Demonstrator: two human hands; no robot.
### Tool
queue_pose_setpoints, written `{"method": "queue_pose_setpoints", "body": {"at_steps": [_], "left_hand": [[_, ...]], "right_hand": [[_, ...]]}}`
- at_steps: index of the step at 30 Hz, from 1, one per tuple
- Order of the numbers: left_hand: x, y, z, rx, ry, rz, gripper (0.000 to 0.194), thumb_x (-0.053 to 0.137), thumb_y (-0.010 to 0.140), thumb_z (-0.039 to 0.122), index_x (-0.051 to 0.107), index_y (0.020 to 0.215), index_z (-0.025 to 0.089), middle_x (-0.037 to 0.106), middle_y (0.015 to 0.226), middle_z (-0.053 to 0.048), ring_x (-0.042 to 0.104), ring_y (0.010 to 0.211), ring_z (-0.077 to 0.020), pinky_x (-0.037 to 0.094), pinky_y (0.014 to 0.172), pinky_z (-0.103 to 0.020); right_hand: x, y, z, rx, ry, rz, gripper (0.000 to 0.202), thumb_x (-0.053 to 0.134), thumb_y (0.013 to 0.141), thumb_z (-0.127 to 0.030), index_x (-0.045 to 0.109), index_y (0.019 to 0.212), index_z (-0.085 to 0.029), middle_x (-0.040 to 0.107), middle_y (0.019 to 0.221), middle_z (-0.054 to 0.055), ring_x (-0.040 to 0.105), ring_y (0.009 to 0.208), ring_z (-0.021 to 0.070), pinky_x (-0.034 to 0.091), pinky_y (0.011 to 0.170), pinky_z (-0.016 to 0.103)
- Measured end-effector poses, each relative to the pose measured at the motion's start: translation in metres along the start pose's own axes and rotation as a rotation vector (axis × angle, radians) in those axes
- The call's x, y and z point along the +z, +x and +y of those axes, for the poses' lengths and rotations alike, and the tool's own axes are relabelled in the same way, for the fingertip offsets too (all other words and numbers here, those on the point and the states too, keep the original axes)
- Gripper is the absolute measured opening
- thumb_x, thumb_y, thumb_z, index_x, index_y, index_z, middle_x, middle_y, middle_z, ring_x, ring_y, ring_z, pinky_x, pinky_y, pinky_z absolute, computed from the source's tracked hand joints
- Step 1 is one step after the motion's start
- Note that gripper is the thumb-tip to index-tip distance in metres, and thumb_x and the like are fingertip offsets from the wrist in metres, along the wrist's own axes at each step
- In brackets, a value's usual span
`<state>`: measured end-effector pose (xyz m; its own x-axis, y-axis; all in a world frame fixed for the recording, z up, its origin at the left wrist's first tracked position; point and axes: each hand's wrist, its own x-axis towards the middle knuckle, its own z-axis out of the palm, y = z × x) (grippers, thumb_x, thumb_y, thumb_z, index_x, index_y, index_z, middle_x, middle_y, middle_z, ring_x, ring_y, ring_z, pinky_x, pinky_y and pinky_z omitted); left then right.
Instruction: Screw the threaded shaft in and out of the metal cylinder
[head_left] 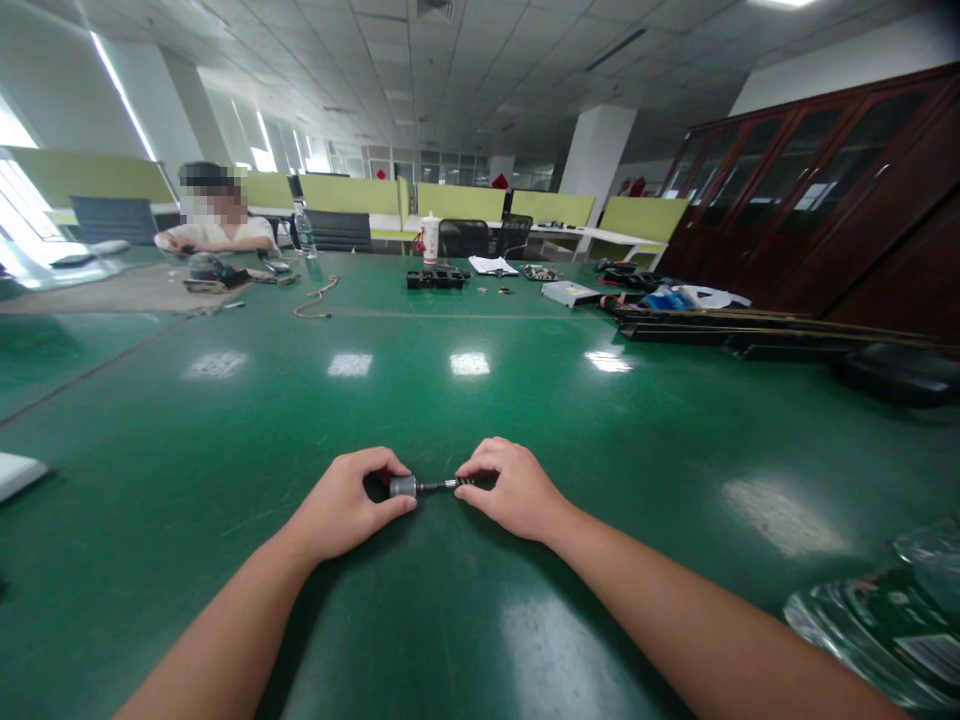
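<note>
Between my hands, just over the green table, lies a small mechanical part in line: a grey metal cylinder with a thin dark shaft running right from it. My left hand pinches the cylinder between thumb and fingers. At the shaft's other end, my right hand grips a small dark ribbed piece, which looks like a spring or a screw thread. The fingertips partly cover that piece. I cannot tell whether the shaft and the ribbed piece are joined.
A large clear bottle lies near my right forearm. Black metal strips and a white box are at the far right. A black part and a white cup stand farther back. Another person sits at the far left.
</note>
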<state>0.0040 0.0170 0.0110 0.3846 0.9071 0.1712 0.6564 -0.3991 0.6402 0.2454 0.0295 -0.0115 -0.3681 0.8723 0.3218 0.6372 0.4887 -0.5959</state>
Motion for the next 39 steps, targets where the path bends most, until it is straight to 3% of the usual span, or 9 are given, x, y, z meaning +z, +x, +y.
{"method": "queue_pose_setpoints", "body": {"at_steps": [7,10,14,20,27,39], "left_hand": [[0.012,-0.001,0.008,0.057,-0.041,-0.033,0.017,0.073,0.072,0.024,0.065,0.086,0.02,0.069,0.09,-0.002,0.063,0.086,-0.0201,0.047,0.078,-0.03],[0.014,-0.001,0.012,0.059,-0.046,-0.03,0.018,0.073,0.071,0.023,0.063,0.086,0.019,0.067,0.089,-0.002,0.062,0.084,-0.0199,0.047,0.077,-0.03],[0.01,-0.002,0.014,0.086,-0.076,-0.077,0.011,0.066,0.078,0.025,0.064,0.087,0.019,0.067,0.087,-0.002,0.061,0.082,-0.019,0.046,0.076,-0.029],[0.008,-0.002,0.014,0.089,-0.096,-0.063,0.012,0.066,0.077,0.022,0.065,0.088,0.018,0.068,0.088,-0.003,0.062,0.084,-0.0191,0.047,0.079,-0.03],[0.008,-0.001,0.016,0.07,-0.116,-0.035,0.015,0.072,0.071,0.02,0.06,0.078,0.018,0.068,0.086,-0.002,0.063,0.083,-0.0188,0.048,0.079,-0.031],[0.009,0.003,0.014,0.055,-0.107,-0.018,0.014,0.075,0.071,0.023,0.065,0.079,0.018,0.071,0.088,-0.003,0.066,0.086,-0.0202,0.05,0.082,-0.033]], "right_hand": [[0.007,-0.005,-0.011,-0.03,0.157,-0.091,0.029,0.078,0.07,-0.016,0.074,0.098,-0.022,0.071,0.08,0.001,0.062,0.074,0.0142,0.045,0.07,0.027],[0.007,-0.006,-0.013,-0.008,0.161,-0.089,0.02,0.076,0.075,-0.018,0.074,0.094,-0.02,0.07,0.079,0.001,0.061,0.073,0.0139,0.045,0.069,0.026],[0.006,-0.005,-0.014,-0.134,0.099,-0.107,0.008,0.072,0.08,-0.022,0.074,0.088,-0.021,0.072,0.081,0.002,0.061,0.078,0.0154,0.042,0.075,0.029],[0.006,-0.006,-0.016,-0.176,0.049,-0.124,0.013,0.073,0.079,-0.025,0.073,0.091,-0.02,0.071,0.083,0.002,0.06,0.081,0.0158,0.041,0.079,0.03],[0.006,-0.008,-0.017,-0.148,0.032,-0.126,0.017,0.075,0.076,-0.023,0.072,0.093,-0.022,0.069,0.083,0.001,0.059,0.081,0.0157,0.039,0.08,0.031],[0.009,-0.007,-0.014,-0.121,0.029,-0.096,0.018,0.073,0.077,-0.025,0.073,0.094,-0.021,0.067,0.082,0.001,0.059,0.082,0.016,0.04,0.077,0.03]]}}
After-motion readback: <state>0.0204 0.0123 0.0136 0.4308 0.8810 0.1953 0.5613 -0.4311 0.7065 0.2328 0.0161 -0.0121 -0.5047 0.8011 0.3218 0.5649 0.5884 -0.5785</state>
